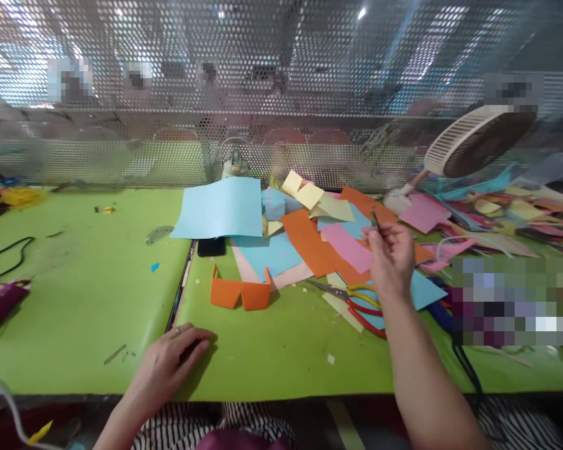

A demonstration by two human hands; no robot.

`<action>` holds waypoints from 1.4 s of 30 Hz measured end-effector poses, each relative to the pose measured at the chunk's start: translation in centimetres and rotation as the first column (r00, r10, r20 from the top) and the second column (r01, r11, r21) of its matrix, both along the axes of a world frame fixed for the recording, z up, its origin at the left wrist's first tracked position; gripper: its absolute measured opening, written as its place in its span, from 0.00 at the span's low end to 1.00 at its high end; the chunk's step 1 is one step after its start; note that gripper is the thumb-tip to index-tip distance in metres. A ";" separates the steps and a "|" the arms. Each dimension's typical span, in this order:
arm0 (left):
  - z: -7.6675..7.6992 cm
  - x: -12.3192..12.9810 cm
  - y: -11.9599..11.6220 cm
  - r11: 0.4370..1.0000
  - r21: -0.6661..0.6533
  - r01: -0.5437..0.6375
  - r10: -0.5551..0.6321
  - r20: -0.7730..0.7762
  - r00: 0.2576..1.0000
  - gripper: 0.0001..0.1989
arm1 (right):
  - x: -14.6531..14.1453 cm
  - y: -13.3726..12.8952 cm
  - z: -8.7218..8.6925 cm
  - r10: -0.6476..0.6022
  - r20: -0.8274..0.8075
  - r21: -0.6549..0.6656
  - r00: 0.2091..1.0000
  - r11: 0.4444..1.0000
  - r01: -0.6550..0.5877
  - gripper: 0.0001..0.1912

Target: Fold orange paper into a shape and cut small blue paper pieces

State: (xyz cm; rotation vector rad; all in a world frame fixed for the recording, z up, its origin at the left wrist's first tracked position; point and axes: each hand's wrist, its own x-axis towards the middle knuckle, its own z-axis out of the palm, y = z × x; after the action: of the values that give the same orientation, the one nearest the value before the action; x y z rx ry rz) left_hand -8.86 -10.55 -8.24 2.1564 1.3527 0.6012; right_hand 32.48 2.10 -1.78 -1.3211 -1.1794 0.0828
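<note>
My left hand [176,356] rests on the green tabletop near its front edge, fingers loosely stretched and holding nothing. Just beyond it stands a folded orange paper shape like a pair of glasses [241,295], with a notch in its lower edge and its ends bent back. Over the paper pile, my right hand [393,253] pinches a small dark stick-like thing [374,219], pen-like, mostly hidden by the fingers. Beneath that hand lie scissors with red handles [366,320] and another pair with yellow handles [362,291], partly covered by the wrist.
Loose orange [309,244], pink [344,247] and light-blue sheets [223,209] overlap mid-table. A black phone [211,247] lies under one sheet. Behind are a bottle [235,164] and perforated screen [281,81]; a fan [478,140] and paper scraps stand right, a purple device [2,303] left.
</note>
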 end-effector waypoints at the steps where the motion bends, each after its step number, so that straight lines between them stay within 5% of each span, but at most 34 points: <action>1: 0.0 0.0 0.0 1.000 -0.001 0.001 -0.001 -0.005 1.000 0.14 | -0.2 -0.1 0.1 -0.005 -0.033 0.058 0.999 0.998 0.007 0.12; 7: 0.0 -0.2 0.0 1.000 -0.010 -0.014 0.014 -0.017 1.000 0.14 | -1.0 -1.2 1.4 -0.042 -0.140 0.324 0.989 0.942 0.086 0.19; 13: 0.3 0.1 0.1 0.999 -0.026 -0.023 0.022 -0.034 0.999 0.15 | -1.0 -1.3 2.2 -0.042 -0.145 0.357 0.989 0.929 0.092 0.21; 17: 0.7 0.5 0.2 0.999 -0.019 -0.041 0.041 -0.043 0.998 0.16 | -1.5 -1.1 1.4 0.005 -0.075 0.226 0.997 0.974 0.012 0.17; 21: 1.4 0.6 0.2 0.999 -0.026 -0.043 0.042 -0.022 0.999 0.15 | -3.4 -1.5 0.3 0.179 0.110 -0.073 0.978 0.982 -0.172 0.13; 25: 2.4 0.7 0.4 0.998 -0.007 -0.068 0.069 0.048 0.996 0.14 | -6.4 -2.4 -1.0 0.517 0.281 -0.474 0.809 0.807 -0.351 0.09; 28: 3.2 1.2 1.2 0.992 0.102 -0.075 0.073 0.024 0.997 0.13 | -8.1 -2.6 -2.0 0.657 0.332 -0.636 0.676 0.686 -0.354 0.05; 33: 3.8 3.1 4.1 0.906 0.418 -0.067 0.126 -0.115 0.985 0.21 | -8.5 -1.8 -3.1 0.688 0.414 -0.705 0.597 0.657 -0.269 0.07; 42: 4.2 2.2 7.0 0.930 0.363 -0.056 0.137 -0.200 0.970 0.11 | -5.9 -1.7 -1.5 0.656 0.446 -0.730 0.609 0.660 -0.177 0.10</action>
State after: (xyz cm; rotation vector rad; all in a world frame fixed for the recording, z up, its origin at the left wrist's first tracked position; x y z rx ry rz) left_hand -6.63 -3.59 -4.03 2.5194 1.5776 0.7049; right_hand 26.62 0.37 -3.33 -1.6576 -2.2904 0.4228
